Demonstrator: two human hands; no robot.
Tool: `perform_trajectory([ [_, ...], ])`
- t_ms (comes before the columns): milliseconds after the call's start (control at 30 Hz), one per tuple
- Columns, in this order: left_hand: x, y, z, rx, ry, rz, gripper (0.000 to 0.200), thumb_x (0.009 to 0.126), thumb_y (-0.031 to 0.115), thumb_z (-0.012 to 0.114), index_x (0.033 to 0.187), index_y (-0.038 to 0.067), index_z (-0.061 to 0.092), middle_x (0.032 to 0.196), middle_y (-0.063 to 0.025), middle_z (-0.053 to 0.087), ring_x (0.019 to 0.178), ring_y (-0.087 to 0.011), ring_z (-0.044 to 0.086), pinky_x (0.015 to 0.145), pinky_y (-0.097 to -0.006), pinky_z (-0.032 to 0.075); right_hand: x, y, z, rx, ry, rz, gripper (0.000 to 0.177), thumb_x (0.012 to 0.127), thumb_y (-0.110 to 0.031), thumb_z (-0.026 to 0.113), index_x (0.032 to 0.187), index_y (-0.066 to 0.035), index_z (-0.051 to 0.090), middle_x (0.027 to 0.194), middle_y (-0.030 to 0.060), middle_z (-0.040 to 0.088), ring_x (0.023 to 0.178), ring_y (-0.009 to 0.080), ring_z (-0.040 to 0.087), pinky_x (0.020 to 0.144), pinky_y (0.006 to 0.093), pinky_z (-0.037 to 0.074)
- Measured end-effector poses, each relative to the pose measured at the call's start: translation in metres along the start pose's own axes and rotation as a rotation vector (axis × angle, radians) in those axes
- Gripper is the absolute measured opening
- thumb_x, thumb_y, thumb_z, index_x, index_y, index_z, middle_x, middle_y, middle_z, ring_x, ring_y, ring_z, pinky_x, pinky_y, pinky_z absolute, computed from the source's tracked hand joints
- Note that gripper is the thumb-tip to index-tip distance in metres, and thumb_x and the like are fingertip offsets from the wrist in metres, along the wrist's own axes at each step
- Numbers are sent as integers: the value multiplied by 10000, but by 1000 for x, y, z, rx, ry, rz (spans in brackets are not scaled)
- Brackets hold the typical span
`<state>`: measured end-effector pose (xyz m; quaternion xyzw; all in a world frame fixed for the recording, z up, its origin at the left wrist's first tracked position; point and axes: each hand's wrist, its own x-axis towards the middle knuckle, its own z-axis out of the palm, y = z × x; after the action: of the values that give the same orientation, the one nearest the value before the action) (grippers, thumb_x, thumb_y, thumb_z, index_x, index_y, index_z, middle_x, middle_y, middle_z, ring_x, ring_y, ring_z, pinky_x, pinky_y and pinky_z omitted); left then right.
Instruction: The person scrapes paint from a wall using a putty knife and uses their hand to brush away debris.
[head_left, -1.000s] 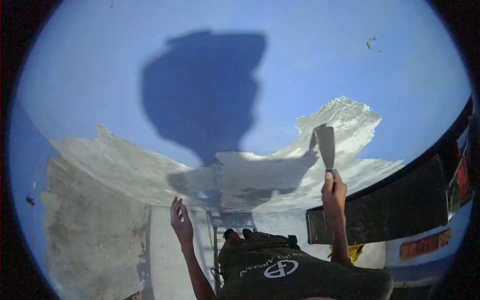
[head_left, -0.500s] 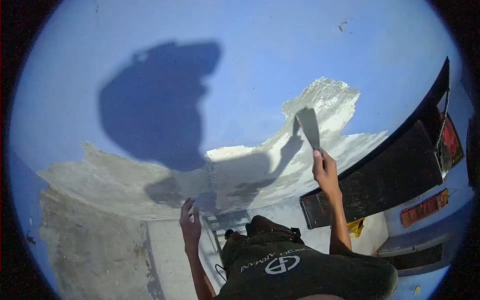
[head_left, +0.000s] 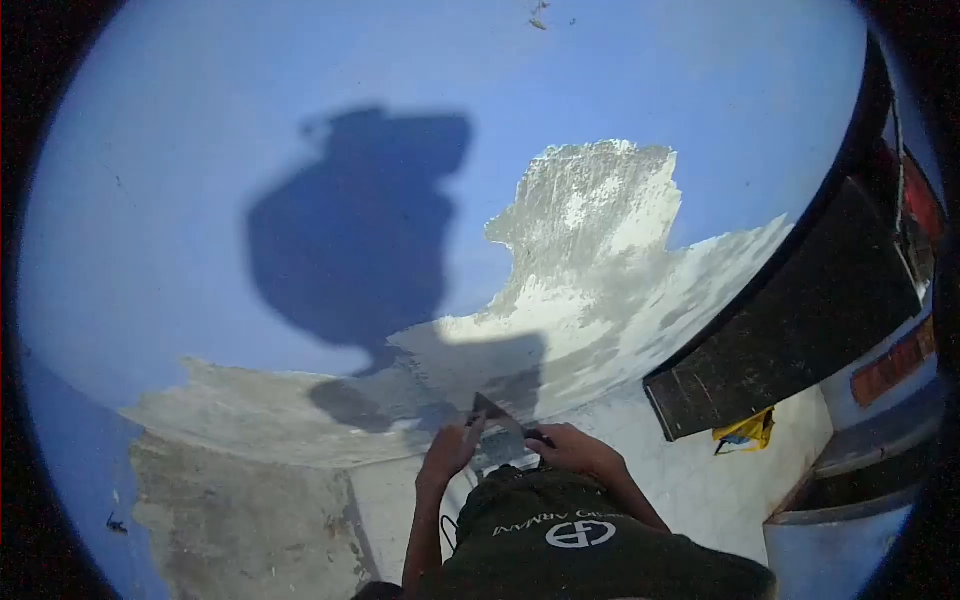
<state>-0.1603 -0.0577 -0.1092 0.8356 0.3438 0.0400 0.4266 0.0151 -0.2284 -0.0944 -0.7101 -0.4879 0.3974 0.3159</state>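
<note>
A putty knife (head_left: 508, 422) with a flat metal blade is held in front of my body, low in the view. My right hand (head_left: 578, 450) is closed round its dark handle. At the other end, my left hand (head_left: 450, 455) has its fingers closed against the blade, so part of the blade is hidden. Beyond them rises a blue painted wall (head_left: 620, 70), with a bare grey and white patch (head_left: 600, 205) where the paint is gone. My head's shadow falls across the wall.
A dark panel (head_left: 780, 330) slants along the right side. Below it hangs a yellow item (head_left: 748, 435), near a ledge (head_left: 850, 490). More bare grey plaster (head_left: 240, 520) covers the lower left wall.
My right hand has brought the putty knife down from the wall patch to my front. My left hand has moved right and now touches the blade. The view has shifted.
</note>
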Motion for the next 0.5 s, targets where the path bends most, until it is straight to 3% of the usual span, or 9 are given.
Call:
perform_trajectory([
  [33, 3, 5, 2, 228, -117, -17, 521, 959, 429, 447, 1250, 0, 509, 1189, -246, 581, 1117, -398, 555, 950, -470, 431, -4, -1, -7, 61, -43, 135, 379, 948, -314, 532, 1110, 27, 570, 748, 164, 631, 675, 241, 618, 627, 394, 465],
  [67, 12, -8, 16, 278, -126, 90, 624, 947, 514, 415, 1268, -18, 479, 1280, -261, 519, 1165, -426, 515, 979, -496, 403, -6, -1, -17, 56, -49, 119, 379, 948, -314, 532, 1110, 27, 570, 748, 164, 631, 675, 241, 618, 627, 394, 465],
  [167, 29, 21, 33, 359, -242, 59, 650, 940, 541, 424, 1322, 16, 445, 1329, -263, 476, 1179, -432, 500, 987, -488, 401, -15, 9, -40, 263, 272, 54, 325, 960, -319, 535, 890, -6, 591, 603, 3, 499, 496, 89, 462, 465, 260, 385],
  [200, 33, 29, 42, 357, -232, 47, 650, 940, 541, 424, 1322, 16, 445, 1329, -263, 476, 1179, -432, 500, 987, -488, 401, -16, 19, -47, 319, 274, 76, 385, 968, -358, 512, 872, 8, 579, 621, 16, 507, 546, 98, 460, 506, 269, 394],
  [267, 46, 46, 54, 183, -361, 259, 684, 929, 573, 425, 1376, 56, 402, 1335, -259, 473, 1188, -424, 496, 1012, -477, 387, -21, 28, -65, 382, 265, 74, 444, 977, -397, 490, 854, 22, 567, 639, 28, 514, 596, 108, 458, 547, 279, 402],
  [333, 43, 104, 45, 173, -402, 194, 678, 931, 572, 423, 1386, 70, 395, 1334, -255, 476, 1195, -417, 491, 1023, -470, 380, -30, 24, -82, 605, 304, 128, 357, 978, -349, 510, 804, -40, 547, 562, 5, 475, 456, 82, 453, 425, 247, 368],
  [367, 42, 126, 38, 141, -458, 139, 673, 934, 571, 422, 1397, 85, 389, 1334, -251, 478, 1203, -410, 487, 1034, -464, 373, -30, 34, -81, 621, 276, 108, 357, 978, -349, 510, 804, -40, 547, 562, 5, 475, 456, 82, 453, 425, 247, 368],
  [433, 48, 139, 30, 127, -416, 148, 639, 940, 533, 445, 1395, 87, 394, 1331, -245, 483, 1207, -400, 489, 1036, -461, 372, -28, 57, -75, 1052, 459, -31, 327, 981, -330, 508, 816, -49, 536, 557, 8, 463, 429, 102, 442, 417, 253, 366],
  [500, 56, 143, 24, 105, -399, 164, 607, 946, 494, 468, 1392, 89, 398, 1329, -240, 488, 1211, -390, 491, 1039, -458, 370, -29, 68, -73, 1153, 510, -29, 292, 978, -318, 512, 841, -60, 522, 565, -4, 434, 423, 114, 424, 411, 256, 356],
])
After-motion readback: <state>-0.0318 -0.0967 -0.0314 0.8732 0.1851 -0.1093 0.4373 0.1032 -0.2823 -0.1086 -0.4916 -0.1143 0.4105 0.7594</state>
